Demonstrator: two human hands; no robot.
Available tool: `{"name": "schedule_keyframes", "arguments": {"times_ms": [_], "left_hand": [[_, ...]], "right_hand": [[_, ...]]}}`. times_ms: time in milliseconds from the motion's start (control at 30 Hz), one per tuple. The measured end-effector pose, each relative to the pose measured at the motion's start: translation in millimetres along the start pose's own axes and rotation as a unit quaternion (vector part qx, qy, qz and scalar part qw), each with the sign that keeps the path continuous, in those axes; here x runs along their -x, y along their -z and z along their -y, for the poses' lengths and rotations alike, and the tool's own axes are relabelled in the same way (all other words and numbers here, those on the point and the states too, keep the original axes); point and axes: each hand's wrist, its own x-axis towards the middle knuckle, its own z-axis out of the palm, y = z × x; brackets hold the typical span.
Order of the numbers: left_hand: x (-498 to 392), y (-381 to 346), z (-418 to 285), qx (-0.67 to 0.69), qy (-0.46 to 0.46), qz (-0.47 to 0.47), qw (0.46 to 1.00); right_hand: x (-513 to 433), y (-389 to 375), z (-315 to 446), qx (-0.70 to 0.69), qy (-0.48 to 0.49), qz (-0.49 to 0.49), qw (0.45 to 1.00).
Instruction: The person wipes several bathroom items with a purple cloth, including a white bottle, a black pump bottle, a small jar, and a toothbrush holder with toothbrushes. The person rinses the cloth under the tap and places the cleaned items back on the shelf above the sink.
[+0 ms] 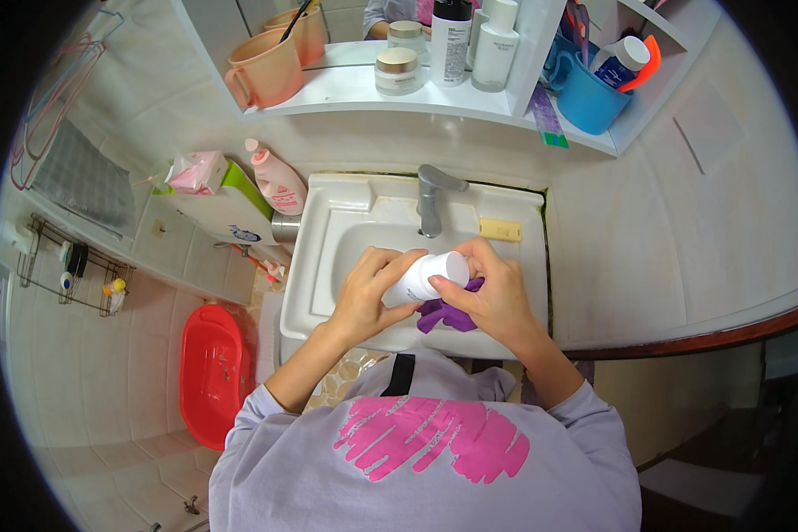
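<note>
Above the front of the white sink (319, 266), my left hand (372, 292) grips the body of a white bottle (409, 282), which is tilted with its white cap (453, 267) towards the right. My right hand (495, 289) has its thumb and fingers at the cap end. A purple cloth (449, 318) hangs below the bottle, beside my right hand; whether my fingers hold it cannot be told. Behind the hands rises the grey faucet (431, 199). A yellow soap bar or sponge (501, 229) lies on the sink's back right ledge.
A white mirror shelf (346, 100) overhead holds an orange mug (266, 70), a cream jar (397, 72), bottles and a blue cup (592, 93). Left of the sink stand a pink pump bottle (279, 179) and a tissue pack (198, 173). A red basin (213, 379) is at lower left.
</note>
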Motion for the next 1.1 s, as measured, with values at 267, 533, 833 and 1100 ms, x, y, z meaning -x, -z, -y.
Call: {"name": "schedule_keyframes", "arguments": {"times_ms": [267, 533, 833, 1100], "left_hand": [[4.7, -8.2, -2.3, -0.027, 0.017, -0.027, 0.999], [23.1, -13.8, 17.8, 0.035, 0.041, -0.007, 0.999], [14.4, -20.0, -5.6, 0.191, -0.009, 0.0, 0.982], [7.4, -24.0, -17.5, 0.413, 0.195, -0.007, 0.889]], "right_hand": [[4.9, -3.8, -5.9, -0.146, -0.085, 0.012, 0.986], [-2.5, 33.0, 36.0, -0.127, -0.051, -0.104, 0.985], [-17.9, -0.2, 2.5, -0.166, -0.043, 0.047, 0.984], [-28.6, -15.9, -14.1, -0.465, -0.144, 0.097, 0.868]]}}
